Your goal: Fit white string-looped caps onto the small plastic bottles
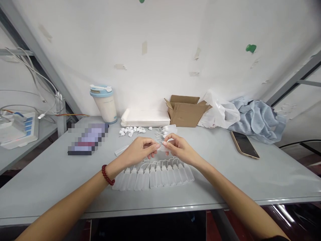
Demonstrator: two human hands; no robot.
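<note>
My left hand (pixel 144 149) and my right hand (pixel 177 147) meet near the middle of the table, fingertips pinched close together. Something small and thin is between them, too small to make out. Below them lies a row of several translucent bottles (pixel 157 176) with thin curved tubes at their tops. Behind my hands are small white caps (pixel 130 131) in a loose pile and a few more bottles (pixel 170 128). One translucent bottle (pixel 121 151) lies beside my left hand, partly hidden by it.
Along the wall stand a cup (pixel 104 103), a stack of white sheets (pixel 145 118), an open cardboard box (pixel 187 112), a plastic bag (pixel 218 112) and blue cloth (pixel 258 117). A phone (pixel 244 144) lies right; a blurred flat object (pixel 88 139) lies left.
</note>
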